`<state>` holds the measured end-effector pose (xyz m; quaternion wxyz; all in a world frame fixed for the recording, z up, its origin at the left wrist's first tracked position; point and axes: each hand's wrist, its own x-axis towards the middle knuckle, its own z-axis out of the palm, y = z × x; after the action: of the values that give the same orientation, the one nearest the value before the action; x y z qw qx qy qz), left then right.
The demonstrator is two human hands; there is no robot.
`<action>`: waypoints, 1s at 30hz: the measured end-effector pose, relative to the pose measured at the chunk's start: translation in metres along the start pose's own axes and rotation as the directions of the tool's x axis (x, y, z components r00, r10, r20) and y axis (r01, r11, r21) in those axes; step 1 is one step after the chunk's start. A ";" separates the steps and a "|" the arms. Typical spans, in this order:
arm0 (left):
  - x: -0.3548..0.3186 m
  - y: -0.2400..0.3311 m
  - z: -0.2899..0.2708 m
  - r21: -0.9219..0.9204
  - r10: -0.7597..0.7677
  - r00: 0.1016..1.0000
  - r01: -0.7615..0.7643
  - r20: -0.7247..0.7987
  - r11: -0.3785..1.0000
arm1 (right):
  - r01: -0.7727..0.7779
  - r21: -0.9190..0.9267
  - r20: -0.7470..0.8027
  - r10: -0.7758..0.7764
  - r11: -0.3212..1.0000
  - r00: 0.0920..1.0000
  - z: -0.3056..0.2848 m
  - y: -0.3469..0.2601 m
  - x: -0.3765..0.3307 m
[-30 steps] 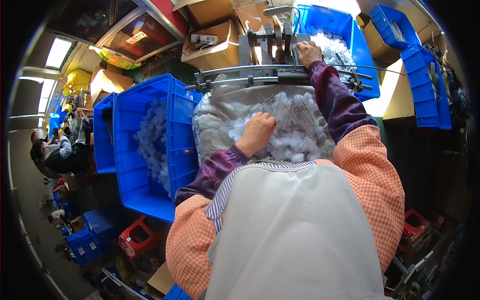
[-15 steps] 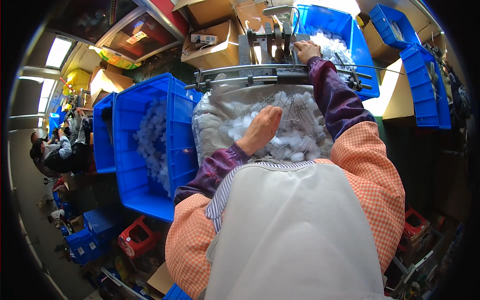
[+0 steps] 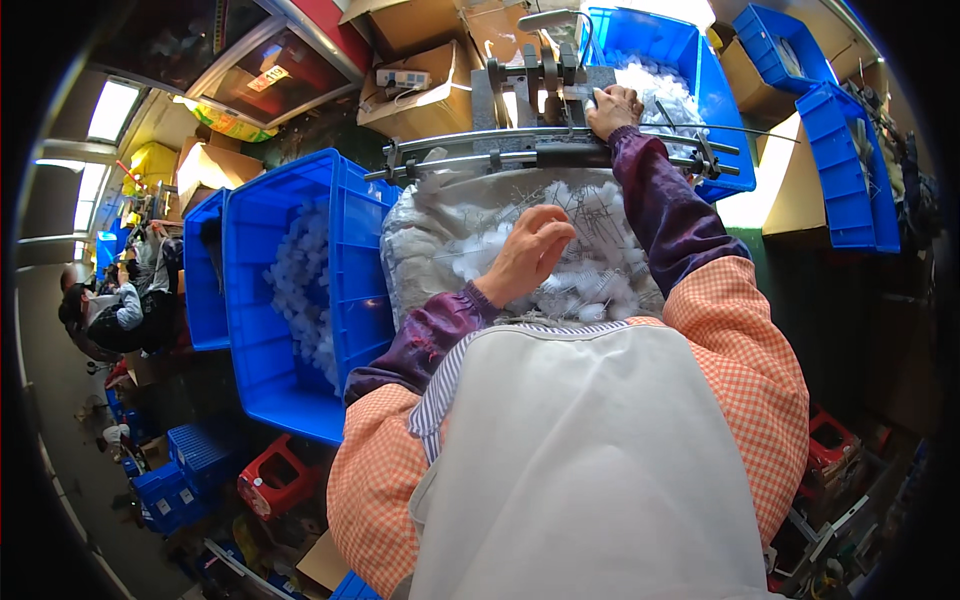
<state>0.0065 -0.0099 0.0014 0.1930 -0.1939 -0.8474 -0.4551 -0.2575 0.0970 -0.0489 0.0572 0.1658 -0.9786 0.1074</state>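
My left hand [image 3: 525, 258] hovers over a heap of white plastic pieces [image 3: 590, 290] mixed with thin metal wires [image 3: 600, 212]. Its fingers are curled in; what they hold, if anything, is hidden. The heap lies on a grey cloth [image 3: 408, 250] spread in front of me. Farther off, my right hand [image 3: 613, 110] is at the right side of a small bench machine [image 3: 540, 95] with round wheels. Its fingers are bent around a small whitish piece [image 3: 578, 92] by the machine, partly covered by the fingers. Metal rods [image 3: 470, 142] run across between machine and cloth.
A big blue bin [image 3: 360, 260] of white pieces stands left of the cloth. Another blue bin [image 3: 715, 90] with white pieces sits behind my right hand. Cardboard boxes [image 3: 425, 100] are at the back. A long thin rod [image 3: 750, 130] sticks out rightward. At far left sits another person [image 3: 120, 310].
My left hand's fingers have loosened from a tight pinch into a wider curl, shifting slightly right. My right hand stays at the machine, its fingers now more bent, with a whitish piece showing beside them.
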 end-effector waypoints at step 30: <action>0.020 -0.009 -0.009 -0.483 -0.340 0.900 0.177 -0.273 0.857 | -0.254 0.170 -0.176 0.283 0.952 0.943 -0.047 0.089 0.072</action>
<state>-0.0141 -0.0192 0.0101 0.2265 -0.0315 -0.6904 -0.6863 -0.3514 0.1668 -0.0098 0.1270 0.0227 -0.9710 0.2011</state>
